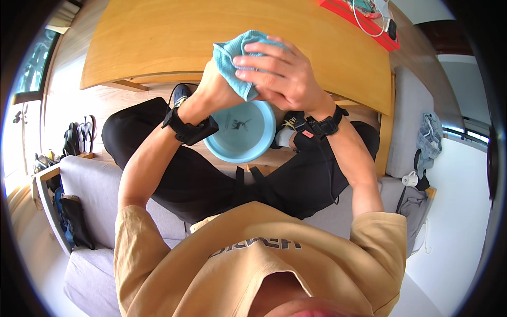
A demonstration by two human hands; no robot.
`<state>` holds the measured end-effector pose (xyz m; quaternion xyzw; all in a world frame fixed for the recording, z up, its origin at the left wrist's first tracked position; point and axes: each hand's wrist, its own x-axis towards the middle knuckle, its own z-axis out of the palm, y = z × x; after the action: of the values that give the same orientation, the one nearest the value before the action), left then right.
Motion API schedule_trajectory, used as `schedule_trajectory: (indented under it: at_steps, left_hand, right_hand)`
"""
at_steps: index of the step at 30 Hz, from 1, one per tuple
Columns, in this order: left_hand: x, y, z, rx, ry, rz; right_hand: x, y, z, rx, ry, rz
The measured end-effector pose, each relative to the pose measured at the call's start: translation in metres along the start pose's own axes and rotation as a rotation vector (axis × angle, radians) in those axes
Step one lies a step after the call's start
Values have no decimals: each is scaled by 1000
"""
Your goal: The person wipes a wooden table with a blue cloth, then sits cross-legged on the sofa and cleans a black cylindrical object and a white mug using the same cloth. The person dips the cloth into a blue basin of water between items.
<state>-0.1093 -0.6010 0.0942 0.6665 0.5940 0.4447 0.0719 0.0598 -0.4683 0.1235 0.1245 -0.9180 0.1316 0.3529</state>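
Observation:
A light-blue cloth (232, 58) is bunched between my two hands above the near edge of the wooden table. My right hand (288, 74) lies over it from the right, its fingers bent and pressed on the fabric. My left hand (215, 84) reaches up under the cloth from the left; its back and wrist show, but its fingers are hidden by the fabric and my right hand. Below them, on the floor between my feet, stands a light-blue round basin (236, 157) with a dark animal print inside. Whether it holds water is hard to make out.
The wooden table (174, 37) spans the top of the view. On its far right is a red tray (364, 29) with a white cable and small items. I sit on a grey sofa (90, 185). A white mug (410, 178) and blue clothing (429, 138) are at the right, slippers (79, 138) at the left.

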Motion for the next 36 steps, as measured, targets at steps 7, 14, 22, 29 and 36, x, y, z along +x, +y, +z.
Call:
schedule_trajectory:
  at_steps: [7, 14, 22, 29, 36]
  left_hand:
    - [12, 27, 2, 345, 51, -177]
    - [7, 37, 11, 486, 37, -84]
    - [4, 35, -7, 275, -158, -279]
    - [0, 34, -7, 170, -211, -423]
    - [0, 24, -9, 84, -85, -272]
  right_hand:
    - [-3, -5, 31, 376, 329, 621]
    - [-16, -8, 42, 673, 402, 1043]
    - [-19, -25, 30, 396, 304, 581]
    - [-22, -21, 25, 88, 254, 286]
    - [-24, -22, 9, 83, 194, 51]
